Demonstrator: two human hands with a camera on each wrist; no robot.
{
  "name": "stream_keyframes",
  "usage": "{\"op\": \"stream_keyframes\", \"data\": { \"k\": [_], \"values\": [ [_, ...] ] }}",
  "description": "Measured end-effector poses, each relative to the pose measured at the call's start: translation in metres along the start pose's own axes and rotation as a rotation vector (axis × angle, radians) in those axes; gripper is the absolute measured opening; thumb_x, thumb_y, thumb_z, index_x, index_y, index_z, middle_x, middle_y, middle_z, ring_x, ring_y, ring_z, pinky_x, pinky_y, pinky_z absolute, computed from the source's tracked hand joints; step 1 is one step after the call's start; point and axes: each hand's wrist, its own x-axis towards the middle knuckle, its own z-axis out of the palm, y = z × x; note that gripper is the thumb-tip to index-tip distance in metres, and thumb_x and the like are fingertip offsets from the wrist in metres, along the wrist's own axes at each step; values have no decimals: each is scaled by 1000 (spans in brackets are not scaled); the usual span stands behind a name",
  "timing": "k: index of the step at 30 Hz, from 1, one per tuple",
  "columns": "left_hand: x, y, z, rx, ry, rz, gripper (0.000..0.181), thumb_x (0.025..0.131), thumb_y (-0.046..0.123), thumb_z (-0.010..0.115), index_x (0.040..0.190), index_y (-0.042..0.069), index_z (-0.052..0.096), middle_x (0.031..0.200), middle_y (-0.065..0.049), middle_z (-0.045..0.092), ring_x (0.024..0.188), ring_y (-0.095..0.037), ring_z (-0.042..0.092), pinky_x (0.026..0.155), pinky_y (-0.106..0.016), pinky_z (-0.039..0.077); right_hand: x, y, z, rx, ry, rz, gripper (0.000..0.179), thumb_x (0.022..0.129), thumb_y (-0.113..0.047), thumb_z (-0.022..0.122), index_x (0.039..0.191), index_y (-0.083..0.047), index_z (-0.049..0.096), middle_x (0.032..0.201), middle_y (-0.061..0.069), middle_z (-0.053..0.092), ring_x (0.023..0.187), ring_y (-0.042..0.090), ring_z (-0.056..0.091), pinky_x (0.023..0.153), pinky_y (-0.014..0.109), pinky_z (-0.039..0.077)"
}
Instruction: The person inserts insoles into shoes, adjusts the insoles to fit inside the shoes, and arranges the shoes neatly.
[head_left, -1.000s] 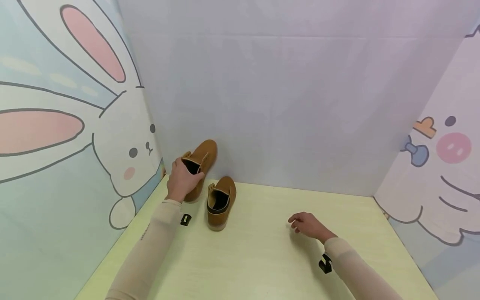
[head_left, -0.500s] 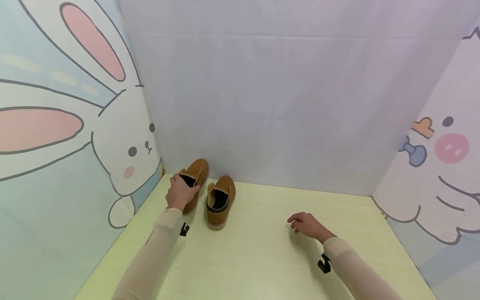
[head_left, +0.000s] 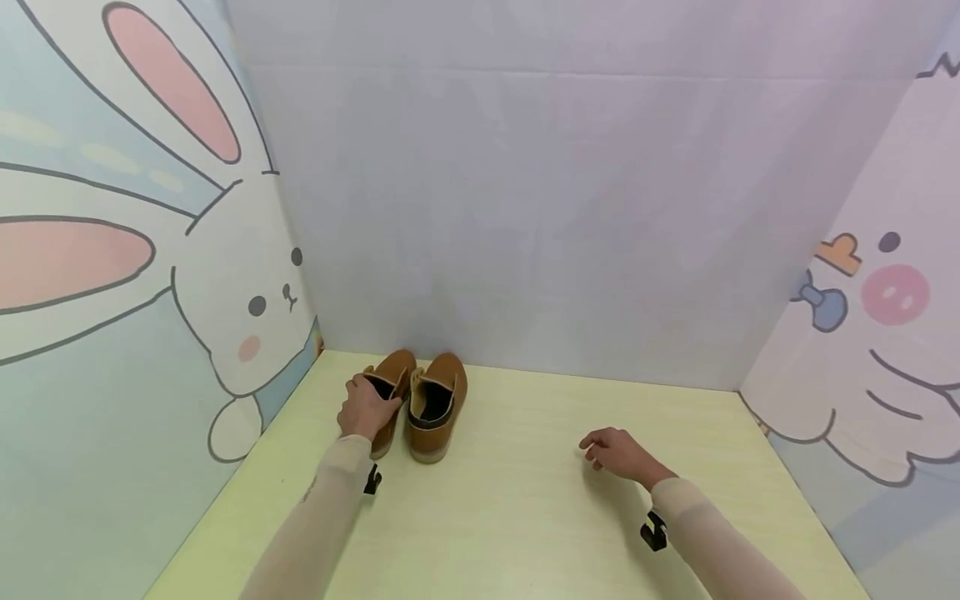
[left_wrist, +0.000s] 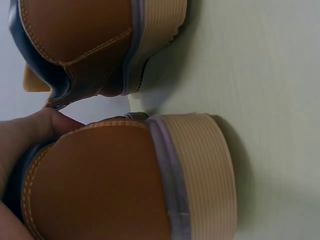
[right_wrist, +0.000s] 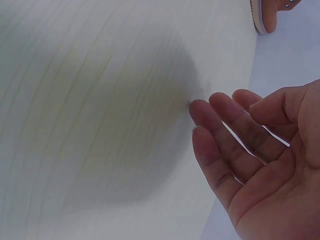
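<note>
Two brown shoes with dark linings stand side by side at the back left of the pale tabletop, toes toward the grey back wall. My left hand [head_left: 367, 407] grips the left shoe [head_left: 394, 367] by its collar. In the left wrist view the thumb lies at the opening of that shoe [left_wrist: 105, 180], heel toward the camera, with its ribbed tan sole by the tabletop. The right shoe [head_left: 441, 400] stands just beside it, untouched. Over the tabletop at the right, my right hand [head_left: 621, 454] hovers with loosely bent fingers, holding nothing; its palm shows in the right wrist view.
A pale yellow wood-grain tabletop [head_left: 510, 500] meets a grey cloth wall [head_left: 525, 208] at the back. A rabbit-printed panel [head_left: 232, 317] rises on the left, close to the left hand. Another cartoon panel [head_left: 900, 375] bounds the right side.
My left hand has brought the left shoe down and nearer, from raised against the back wall to beside the right shoe. The right hand has stayed nearly still.
</note>
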Motion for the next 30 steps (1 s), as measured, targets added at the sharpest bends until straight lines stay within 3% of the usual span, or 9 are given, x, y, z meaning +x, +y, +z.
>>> {"op": "stream_keyframes", "data": {
  "k": [20,30],
  "values": [
    [11,1,5,-1,-34,-4,89,89,42,75,143,-13,29,137,-33,39,100,-52,60,81,-64,50,-1,5,-4,-29,3,-17,26,98,3,49,113,9,70,95,12,72,77,24,70,72,40,56],
    [9,4,4,-7,-31,6,90,89,41,76,143,-12,28,138,-33,38,100,-51,60,81,-64,50,-4,8,-10,-45,1,-39,26,98,3,50,115,9,69,97,14,72,79,26,71,73,43,58]
  ]
}}
